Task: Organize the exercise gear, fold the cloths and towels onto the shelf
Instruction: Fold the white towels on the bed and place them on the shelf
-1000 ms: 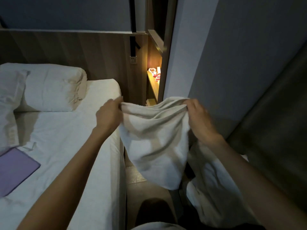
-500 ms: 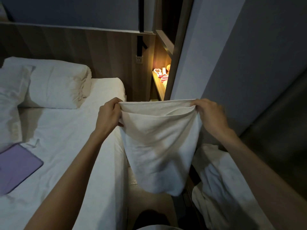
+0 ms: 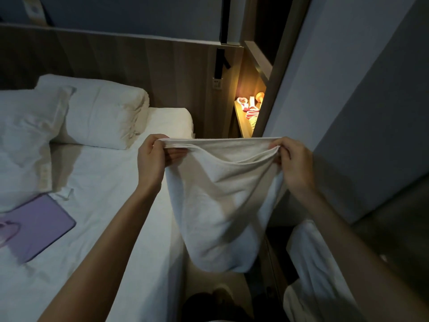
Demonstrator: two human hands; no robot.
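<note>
far left on the white-sheeted bed (image 3: 111, 194) lay a flat purple rectangular case (image 3: 34, 226), with plump white pillows (image 3: 102, 117) stacked against the wooden headboard behind it. neither mattered to the step in hand. the left grip (image 3: 151, 159) had its fingers curled and pinched round one top corner of a soft off-white terry towel (image 3: 220, 201). the towel hung in the air over the gap between the bed and the wall, its upper edge stretched almost level and doubled into two layers, its lower end drooping free. beyond it, the small lit wooden shelf (image 3: 240, 122) in the niche carried some pink and red exercise gear (image 3: 249, 108), too small to identify. the right grip (image 3: 294, 163) pinched the opposite top corner the same way, thumb and fingers closed on the cloth. low at the right lay a crumpled heap of white cloth (image 3: 308, 263), unfolded.

the step looked like the folding of this towel, about midway: one fold seemed made, and the towel was held taut to square it. the next move probably called for bringing the two corners together, edges matched, without letting the inner layer slip, then a further fold small enough for the narrow shelf.
</note>
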